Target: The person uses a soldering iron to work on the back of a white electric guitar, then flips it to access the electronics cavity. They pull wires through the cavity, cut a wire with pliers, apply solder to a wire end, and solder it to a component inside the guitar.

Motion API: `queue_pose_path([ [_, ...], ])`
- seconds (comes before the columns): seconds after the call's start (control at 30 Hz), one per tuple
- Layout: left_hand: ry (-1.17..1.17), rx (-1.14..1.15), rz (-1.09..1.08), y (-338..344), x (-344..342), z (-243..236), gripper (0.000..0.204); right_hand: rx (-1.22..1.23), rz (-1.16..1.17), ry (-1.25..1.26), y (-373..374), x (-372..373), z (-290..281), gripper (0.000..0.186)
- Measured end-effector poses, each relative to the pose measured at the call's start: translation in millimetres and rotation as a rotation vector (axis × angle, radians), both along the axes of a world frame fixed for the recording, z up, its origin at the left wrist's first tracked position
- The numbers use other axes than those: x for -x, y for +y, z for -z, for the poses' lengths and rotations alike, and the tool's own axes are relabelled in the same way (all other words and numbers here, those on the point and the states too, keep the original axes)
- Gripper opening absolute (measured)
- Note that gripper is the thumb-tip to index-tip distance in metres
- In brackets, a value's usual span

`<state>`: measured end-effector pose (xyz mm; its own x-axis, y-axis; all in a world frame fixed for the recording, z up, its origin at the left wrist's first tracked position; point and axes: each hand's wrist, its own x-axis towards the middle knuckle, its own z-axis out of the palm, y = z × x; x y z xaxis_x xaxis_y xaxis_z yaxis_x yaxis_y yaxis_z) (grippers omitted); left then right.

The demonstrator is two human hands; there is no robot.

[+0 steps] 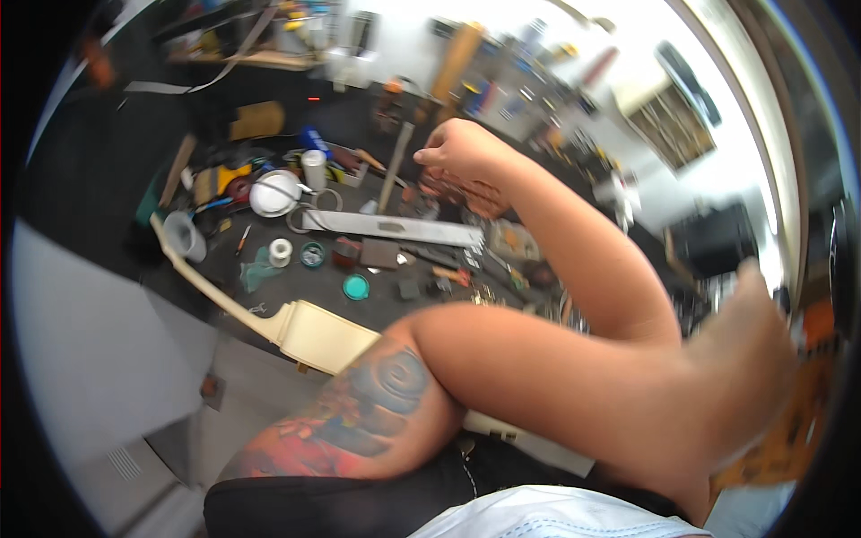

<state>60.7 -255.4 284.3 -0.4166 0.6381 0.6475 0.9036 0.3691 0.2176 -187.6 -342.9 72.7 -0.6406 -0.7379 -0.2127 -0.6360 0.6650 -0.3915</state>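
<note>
Right hand (462, 152), fingers curled, hangs above cluttered worktop (309, 280); cannot tell whether grip holds anything. Metal strip (395, 170) shows just left of fingertips, slotted straightedge (386, 224) nearer body. Left hand (749, 359), far right, blurred, grip unreadable. Best handled slowly, forearms (556, 359) high.

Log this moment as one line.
Right hand: over bench, grip unclear | Left hand: blurred, far right, grip unclear | Cream piece: bench edge | Silver bar: on bench

Workshop interior, identified by a dark workbench (386, 309) bearing a white spool (281, 252), a long metal bar (395, 228) and scattered tools, backed by wall-side tools (459, 58).
</note>
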Motion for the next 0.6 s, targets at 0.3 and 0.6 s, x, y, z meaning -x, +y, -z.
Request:
queue_pose_path([
  [0.3,-0.252,-0.056,-0.139,-4,74,49,0.041,0.529,0.545,-0.309,374,-217,13,0.039],
  [0.6,-0.373,0.501,-0.043,-2,-15,198,0.064,1.269,0.756,-0.905,397,-372,227,0.086],
])
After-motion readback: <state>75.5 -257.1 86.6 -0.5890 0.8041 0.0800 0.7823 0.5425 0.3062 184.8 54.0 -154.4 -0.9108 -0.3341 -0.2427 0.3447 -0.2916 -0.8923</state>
